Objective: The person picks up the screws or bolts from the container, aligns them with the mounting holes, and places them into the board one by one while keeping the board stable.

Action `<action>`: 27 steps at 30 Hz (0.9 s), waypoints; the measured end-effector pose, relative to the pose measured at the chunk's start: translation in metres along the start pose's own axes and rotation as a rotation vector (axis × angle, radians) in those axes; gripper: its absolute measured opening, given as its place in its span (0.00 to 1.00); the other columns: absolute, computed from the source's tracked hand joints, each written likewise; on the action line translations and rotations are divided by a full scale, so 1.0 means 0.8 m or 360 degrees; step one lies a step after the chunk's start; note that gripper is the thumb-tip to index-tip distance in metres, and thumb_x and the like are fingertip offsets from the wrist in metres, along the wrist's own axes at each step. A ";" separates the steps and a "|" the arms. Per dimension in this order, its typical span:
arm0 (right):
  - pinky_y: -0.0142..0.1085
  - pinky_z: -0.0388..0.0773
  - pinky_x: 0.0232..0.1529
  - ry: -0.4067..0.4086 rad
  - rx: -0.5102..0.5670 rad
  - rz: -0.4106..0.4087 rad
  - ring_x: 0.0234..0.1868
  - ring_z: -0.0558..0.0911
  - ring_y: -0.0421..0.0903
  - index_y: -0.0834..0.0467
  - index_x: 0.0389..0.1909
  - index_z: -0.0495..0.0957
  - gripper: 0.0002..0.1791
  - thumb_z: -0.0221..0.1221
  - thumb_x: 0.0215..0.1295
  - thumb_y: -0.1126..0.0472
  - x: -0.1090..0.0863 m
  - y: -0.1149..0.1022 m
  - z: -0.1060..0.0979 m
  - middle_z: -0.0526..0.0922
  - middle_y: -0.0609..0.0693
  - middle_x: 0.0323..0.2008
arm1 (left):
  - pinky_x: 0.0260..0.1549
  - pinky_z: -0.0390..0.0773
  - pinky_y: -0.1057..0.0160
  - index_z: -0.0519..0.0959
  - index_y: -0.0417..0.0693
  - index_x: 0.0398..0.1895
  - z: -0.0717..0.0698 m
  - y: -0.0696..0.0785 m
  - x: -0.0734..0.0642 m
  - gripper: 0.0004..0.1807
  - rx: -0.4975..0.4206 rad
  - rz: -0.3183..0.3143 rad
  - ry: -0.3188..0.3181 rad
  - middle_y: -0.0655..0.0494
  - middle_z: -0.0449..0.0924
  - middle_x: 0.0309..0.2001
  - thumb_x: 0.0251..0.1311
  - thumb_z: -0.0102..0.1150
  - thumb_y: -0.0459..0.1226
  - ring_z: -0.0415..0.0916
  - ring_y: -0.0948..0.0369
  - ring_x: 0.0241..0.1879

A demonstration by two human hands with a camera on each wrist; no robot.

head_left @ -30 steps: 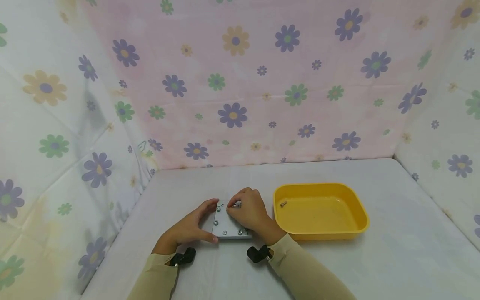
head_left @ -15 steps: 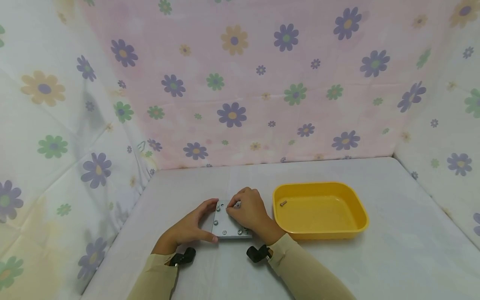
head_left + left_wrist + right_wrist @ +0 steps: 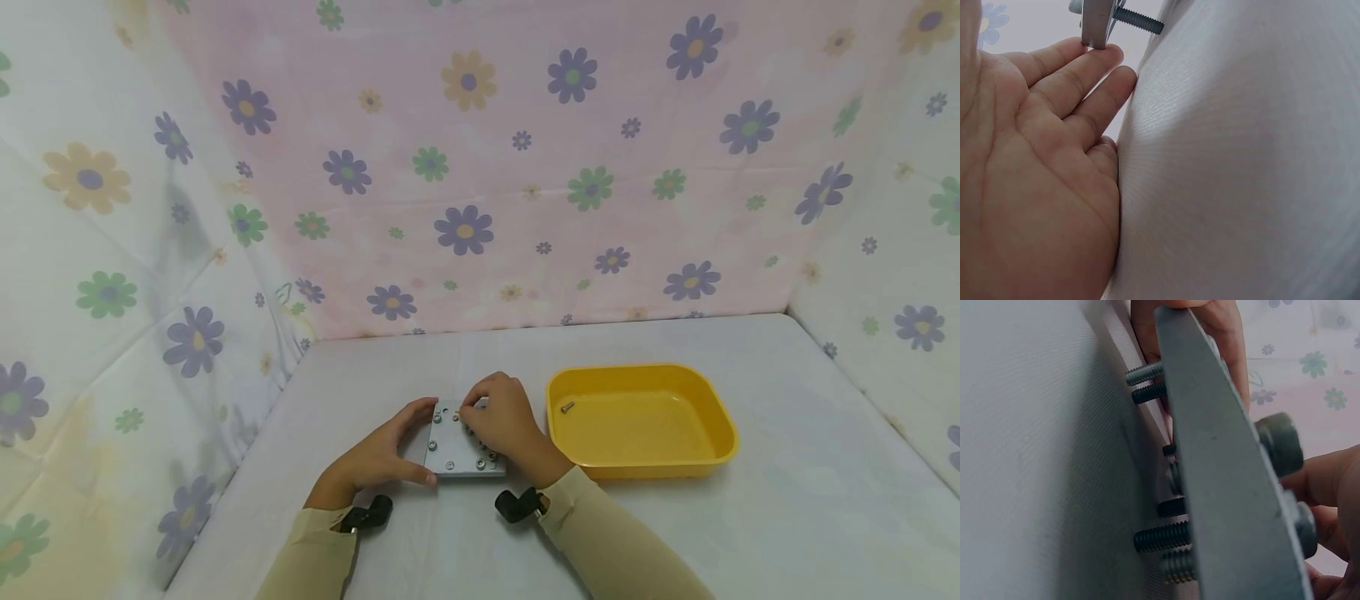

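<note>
A silvery metal plate (image 3: 457, 437) with several socket-head screws (image 3: 432, 446) through it is near the middle of the table. My left hand (image 3: 386, 450) holds its left side, thumb at the near corner and fingers at the far one. Over the plate's far right part, my right hand (image 3: 506, 421) has thumb and forefinger brought together; whether they pinch a screw is hidden. A small screw (image 3: 455, 417) shows just left of those fingertips. In the right wrist view, threaded shanks (image 3: 1163, 539) stick out beneath the plate (image 3: 1216, 437), lifting it off the cloth.
A yellow tray (image 3: 645, 471) stands right of the plate, close to my right wrist, with one loose screw (image 3: 567, 407) at its left end. White cloth covers the table (image 3: 420, 550). Flowered cloth (image 3: 480, 167) hangs behind and at both sides.
My right thumb and forefinger have shifted slightly right and away from me, uncovering the small screw in the plate. My left hand and the plate stay put.
</note>
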State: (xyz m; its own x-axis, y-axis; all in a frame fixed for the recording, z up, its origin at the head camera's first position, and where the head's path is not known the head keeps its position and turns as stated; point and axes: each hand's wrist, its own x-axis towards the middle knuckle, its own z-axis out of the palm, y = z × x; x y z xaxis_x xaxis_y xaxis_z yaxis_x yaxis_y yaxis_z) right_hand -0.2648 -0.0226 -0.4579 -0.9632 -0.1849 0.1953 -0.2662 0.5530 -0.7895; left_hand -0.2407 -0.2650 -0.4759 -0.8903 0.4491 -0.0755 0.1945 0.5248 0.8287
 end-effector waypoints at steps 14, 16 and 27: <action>0.52 0.74 0.65 -0.0048 0.0089 0.0115 0.56 0.77 0.48 0.41 0.26 0.87 0.07 0.68 0.64 0.53 -0.003 -0.010 -0.009 0.81 0.44 0.46 | 0.78 0.40 0.35 0.53 0.56 0.82 0.000 0.000 0.000 0.67 -0.0026 -0.0035 -0.0020 0.56 0.61 0.79 0.39 0.87 0.46 0.52 0.51 0.81; 0.53 0.73 0.65 -0.0065 0.0103 0.0110 0.57 0.77 0.48 0.41 0.27 0.87 0.06 0.68 0.64 0.52 -0.004 -0.013 -0.011 0.81 0.43 0.47 | 0.78 0.40 0.35 0.53 0.56 0.82 0.000 0.000 -0.001 0.67 -0.0023 -0.0029 -0.0025 0.56 0.61 0.79 0.39 0.87 0.46 0.52 0.51 0.81; 0.50 0.77 0.62 -0.0136 -0.0021 -0.0060 0.56 0.78 0.47 0.38 0.26 0.88 0.08 0.68 0.65 0.51 -0.004 -0.034 -0.028 0.83 0.42 0.48 | 0.78 0.40 0.34 0.54 0.56 0.82 -0.003 -0.002 -0.001 0.66 0.0012 -0.0030 -0.0006 0.56 0.62 0.79 0.39 0.86 0.48 0.53 0.51 0.81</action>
State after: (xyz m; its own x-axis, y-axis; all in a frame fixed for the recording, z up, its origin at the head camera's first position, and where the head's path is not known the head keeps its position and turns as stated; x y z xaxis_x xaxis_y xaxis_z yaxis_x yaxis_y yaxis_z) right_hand -0.2555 -0.0189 -0.4242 -0.9458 -0.2740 0.1741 -0.3033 0.5548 -0.7747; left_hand -0.2414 -0.2678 -0.4758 -0.8921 0.4420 -0.0933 0.1807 0.5384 0.8231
